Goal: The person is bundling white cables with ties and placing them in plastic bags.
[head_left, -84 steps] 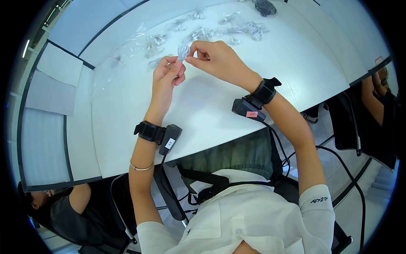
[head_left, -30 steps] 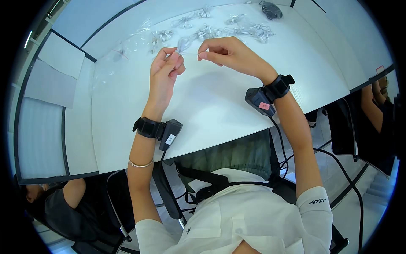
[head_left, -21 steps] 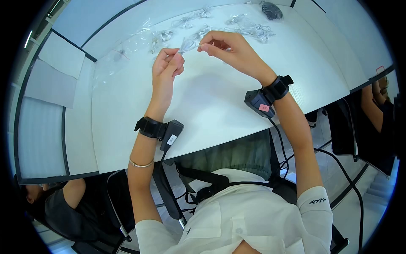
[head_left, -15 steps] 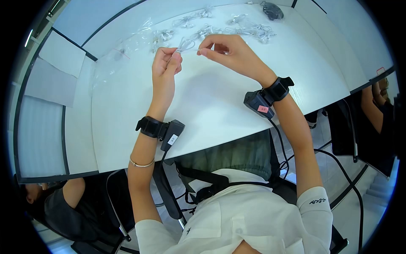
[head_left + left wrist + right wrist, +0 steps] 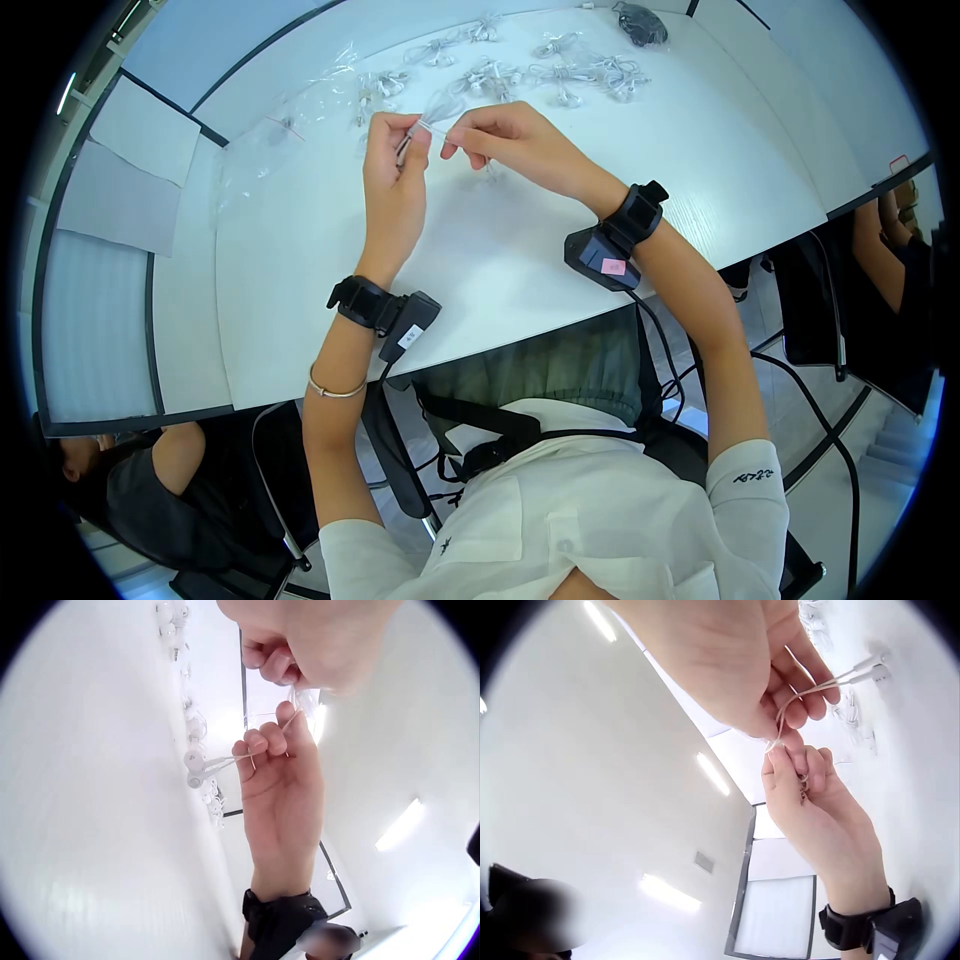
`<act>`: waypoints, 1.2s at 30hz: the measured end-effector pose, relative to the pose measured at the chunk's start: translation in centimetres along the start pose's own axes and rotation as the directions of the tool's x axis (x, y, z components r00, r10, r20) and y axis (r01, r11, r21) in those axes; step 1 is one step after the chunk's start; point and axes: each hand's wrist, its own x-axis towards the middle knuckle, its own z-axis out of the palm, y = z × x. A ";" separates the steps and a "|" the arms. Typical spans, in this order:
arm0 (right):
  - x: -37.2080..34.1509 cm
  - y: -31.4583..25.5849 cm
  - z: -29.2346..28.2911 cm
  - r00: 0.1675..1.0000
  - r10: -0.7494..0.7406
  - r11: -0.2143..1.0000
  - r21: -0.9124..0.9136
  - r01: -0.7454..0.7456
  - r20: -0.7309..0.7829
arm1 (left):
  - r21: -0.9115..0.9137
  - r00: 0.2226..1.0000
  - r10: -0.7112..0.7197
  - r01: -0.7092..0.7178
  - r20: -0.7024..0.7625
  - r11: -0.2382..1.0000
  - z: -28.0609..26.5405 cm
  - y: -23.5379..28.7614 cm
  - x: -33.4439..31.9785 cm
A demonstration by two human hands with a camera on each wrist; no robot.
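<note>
A looped white earphone cable (image 5: 443,105) rises from between the thumb and fingers of my left hand (image 5: 395,185), which pinches it above the table. Just to the right, my right hand (image 5: 525,150) pinches the thin cord beside the bundle, fingertips close to the left ones. Two white earbuds (image 5: 880,673) dangle from cord running across the right fingers in the right wrist view; the left wrist view also has these earbuds (image 5: 195,771), clear of the palm. Part of the bundle is hidden behind the left hand there.
Several coiled white cables (image 5: 600,72) lie along the far side of the white table (image 5: 500,260). Clear plastic bags (image 5: 270,150) are at the left, and a dark bundle (image 5: 641,25) sits at the back right. Low partitions surround the tabletop.
My right hand has moved left and slightly down, nearer the left fingertips. The left hand has turned a little, and earbuds now hang below the right fingers.
</note>
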 end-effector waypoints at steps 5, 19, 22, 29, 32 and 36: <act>0.0 0.6 1.0 0.993 -0.044 0.998 -0.041 0.039 -0.107 | 0.020 0.995 -0.071 0.072 -0.063 0.997 0.0 -0.7 0.0; -0.3 -0.5 1.3 0.955 -0.206 0.876 -0.475 0.081 -0.216 | -0.081 0.998 -0.062 0.060 -0.021 0.995 0.4 -0.7 -0.1; -0.3 -0.7 1.3 0.945 -0.254 0.799 -0.595 0.084 -0.208 | -0.098 0.997 -0.073 0.069 -0.030 0.993 0.5 -0.8 0.0; -0.2 -0.5 1.1 0.942 -0.247 0.768 -0.639 0.047 -0.227 | -0.312 0.983 -0.177 0.184 0.052 0.932 0.3 -0.6 0.3; -0.2 -0.3 0.9 0.933 -0.259 0.778 -0.626 0.048 -0.250 | -0.450 0.964 -0.231 0.265 0.132 0.853 0.0 -0.6 0.4; -0.1 -0.1 0.7 0.942 -0.224 0.793 -0.608 0.028 -0.250 | -0.578 0.941 -0.276 0.338 0.196 0.743 0.1 -0.3 0.3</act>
